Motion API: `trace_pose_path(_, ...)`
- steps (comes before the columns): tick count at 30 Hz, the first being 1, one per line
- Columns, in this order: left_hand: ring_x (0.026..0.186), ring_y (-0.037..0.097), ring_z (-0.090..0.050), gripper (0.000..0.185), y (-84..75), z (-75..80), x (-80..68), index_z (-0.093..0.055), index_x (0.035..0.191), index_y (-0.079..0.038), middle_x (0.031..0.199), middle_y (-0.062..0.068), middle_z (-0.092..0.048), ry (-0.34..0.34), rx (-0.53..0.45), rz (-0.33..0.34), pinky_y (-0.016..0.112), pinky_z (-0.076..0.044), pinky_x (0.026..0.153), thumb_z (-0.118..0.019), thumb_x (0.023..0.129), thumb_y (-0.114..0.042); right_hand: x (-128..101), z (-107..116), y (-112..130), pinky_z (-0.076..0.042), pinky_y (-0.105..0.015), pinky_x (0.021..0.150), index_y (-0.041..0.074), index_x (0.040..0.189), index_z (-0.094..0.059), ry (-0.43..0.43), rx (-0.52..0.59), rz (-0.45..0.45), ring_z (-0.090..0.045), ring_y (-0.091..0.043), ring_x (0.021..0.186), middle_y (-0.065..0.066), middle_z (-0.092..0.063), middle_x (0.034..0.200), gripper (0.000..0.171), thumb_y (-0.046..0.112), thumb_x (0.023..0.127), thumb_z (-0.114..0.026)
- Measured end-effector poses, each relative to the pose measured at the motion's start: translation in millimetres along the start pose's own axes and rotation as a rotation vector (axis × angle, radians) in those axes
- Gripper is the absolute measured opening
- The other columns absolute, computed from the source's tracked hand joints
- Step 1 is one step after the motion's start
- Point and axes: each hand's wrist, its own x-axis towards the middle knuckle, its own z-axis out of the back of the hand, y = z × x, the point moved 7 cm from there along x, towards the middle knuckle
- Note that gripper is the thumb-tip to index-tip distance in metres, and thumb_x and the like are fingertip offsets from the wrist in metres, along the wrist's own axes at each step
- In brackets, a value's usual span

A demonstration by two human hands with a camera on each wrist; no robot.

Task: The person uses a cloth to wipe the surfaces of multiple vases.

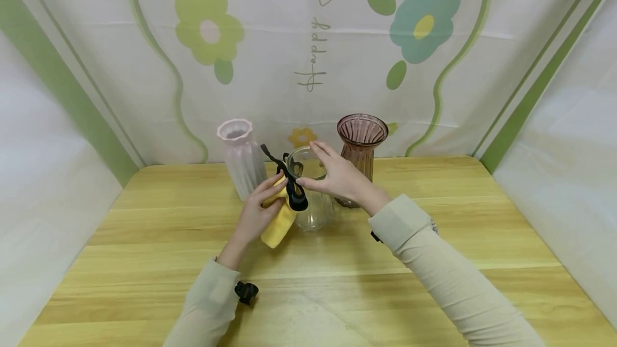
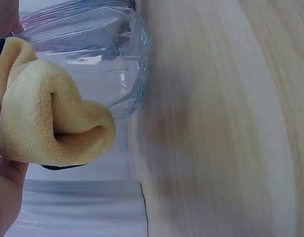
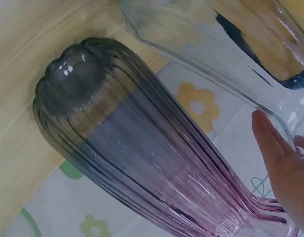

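The left grip (image 1: 254, 212) pinches soft yellow cloth (image 1: 279, 230); the right grip (image 1: 341, 176) seemingly holds the clear vase (image 1: 314, 214) by its rim, fragile glass best clasped lower.

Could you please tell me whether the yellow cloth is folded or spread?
Folded: in the left wrist view, the yellow cloth doubles over itself around a deep crease, in the left hand.

pale wood-grain tabletop (image 1: 144, 261); white backdrop (image 1: 270, 68) behind, printed flowers (image 1: 207, 4), green stripes (image 1: 62, 83).
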Motion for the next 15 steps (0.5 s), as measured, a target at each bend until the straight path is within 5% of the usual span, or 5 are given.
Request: trace_pose_path(15, 0.125, 0.045, -0.05, 0.04, 4.0, -5.3, -3.6, -0.062, 0.119, 0.007, 0.136, 0.026, -0.052, 0.017, 0.038, -0.026, 0.04, -0.052, 0.092, -0.063, 0.08, 0.016, 0.7, -1.9, 0.5, -0.041, -0.056, 0.106, 0.017, 0.155, -0.011, -0.038, 0.034, -0.023, -0.052, -0.035, 0.127, -0.008, -0.014, 0.162, 0.095, 0.064, 0.085, -0.055)
